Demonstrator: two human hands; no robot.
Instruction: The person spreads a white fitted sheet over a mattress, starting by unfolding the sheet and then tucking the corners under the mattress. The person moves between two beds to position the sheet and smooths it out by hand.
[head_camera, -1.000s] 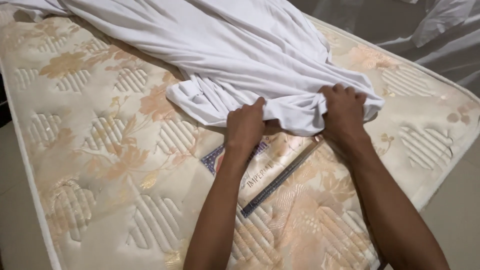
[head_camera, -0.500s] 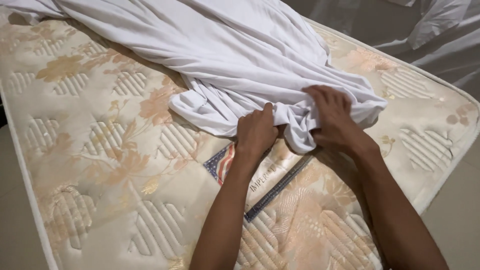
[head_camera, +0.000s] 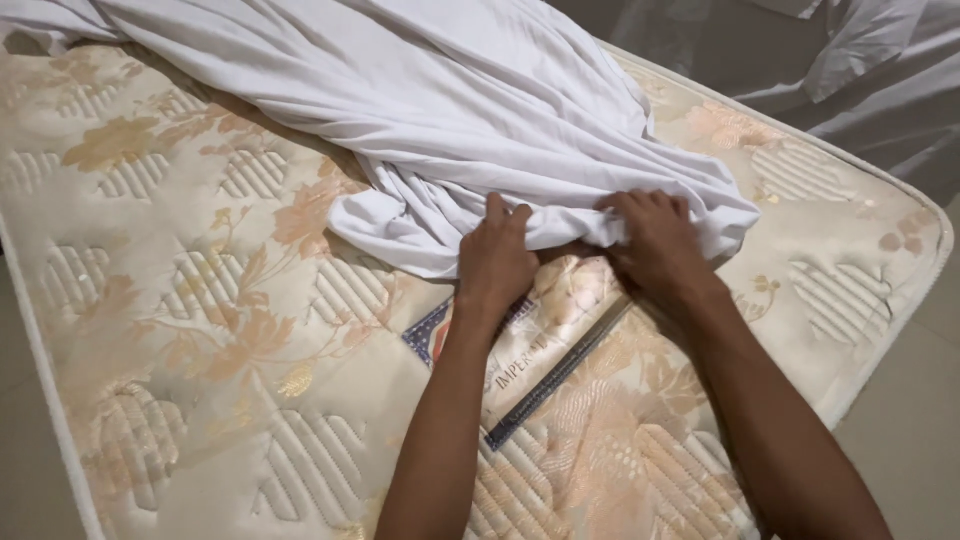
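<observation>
my left hand (head_camera: 497, 262) lies palm down with the fingers curled forward, clenched into the near edge of the white sheet (head_camera: 450, 120), knuckles raised and the wrist straight behind it. my right hand (head_camera: 655, 245) sits just beside it on the right, also palm down, its fingers bent over and gripping a bunched fold of the same edge, the wrist cocked a little inward. a short stretch of gathered cloth runs between the two hands. both forearms reach up from the bottom of the view, bare, the right one coming in at a steeper slant than the left. the sheet heaps up in loose folds beyond my fingers and trails away to the far left. under my wrists lies a sewn label patch (head_camera: 530, 360) with a dark border, set slantwise on the quilted mattress (head_camera: 200, 330), cream with peach flowers. past my right hand, well apart, more pale cloth (head_camera: 860, 80) lies off the mattress.
</observation>
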